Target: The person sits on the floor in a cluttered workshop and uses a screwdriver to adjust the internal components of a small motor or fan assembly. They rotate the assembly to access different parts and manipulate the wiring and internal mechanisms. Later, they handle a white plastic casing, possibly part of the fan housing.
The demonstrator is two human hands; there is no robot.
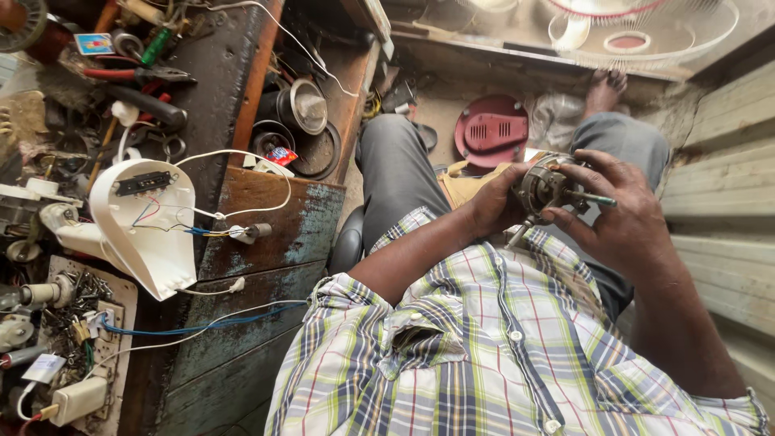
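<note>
At the right centre of the frame, above the lap, both hands hold a small metal fan motor: the left hand cups its body from the side, and the right hand curls its fingers round the shaft end. The work looks like an inspection or turning of the shaft; the next move would call for a steady grip from the cupping hand. On the wooden surface at the left lies a white plastic fan housing with loose wires inside; a tray at lower left holds screws and small parts.
</note>
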